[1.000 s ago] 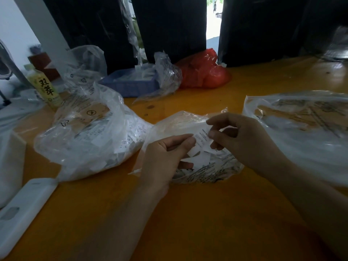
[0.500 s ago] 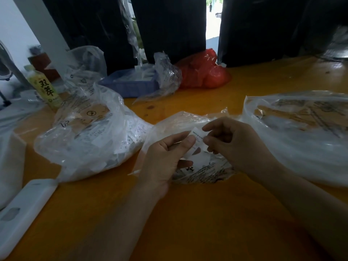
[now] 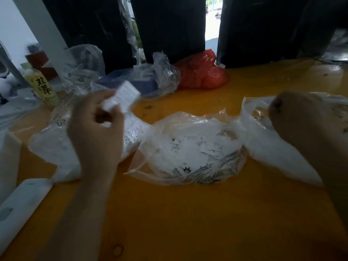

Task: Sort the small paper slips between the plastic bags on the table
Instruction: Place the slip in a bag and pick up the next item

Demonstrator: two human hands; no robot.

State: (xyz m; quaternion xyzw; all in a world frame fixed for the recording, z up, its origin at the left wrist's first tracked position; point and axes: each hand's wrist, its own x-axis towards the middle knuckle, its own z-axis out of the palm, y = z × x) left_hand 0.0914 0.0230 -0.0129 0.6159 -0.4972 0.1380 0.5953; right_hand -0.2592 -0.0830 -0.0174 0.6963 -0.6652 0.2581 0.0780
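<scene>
Near table edge: an orange table [image 3: 188, 223] is showing bare surface in front; a white flat object [image 3: 17, 210] is lying at the left corner, cut off by the frame.
Left hand: the left hand [image 3: 94, 132] is pinching a white paper slip [image 3: 122, 97] between thumb and fingers, raised over the left plastic bag [image 3: 56, 144]; the slip is blurred and its print cannot be read.
Right hand: the right hand [image 3: 301, 121] is hovering at the right plastic bag [image 3: 278, 155] with fingers curled under; whether it is holding anything cannot be told.
Middle bag: the centre plastic bag [image 3: 190, 153] is lying open between the hands, holding many loose slips.
Progress: judged partway; the centre bag is far from emptied, and the held slip is not yet dropped.
Far side: a yellow bottle [image 3: 42, 87], a blue tray [image 3: 135, 81] and a red bag [image 3: 202, 72] are standing behind, against dark curtains.
</scene>
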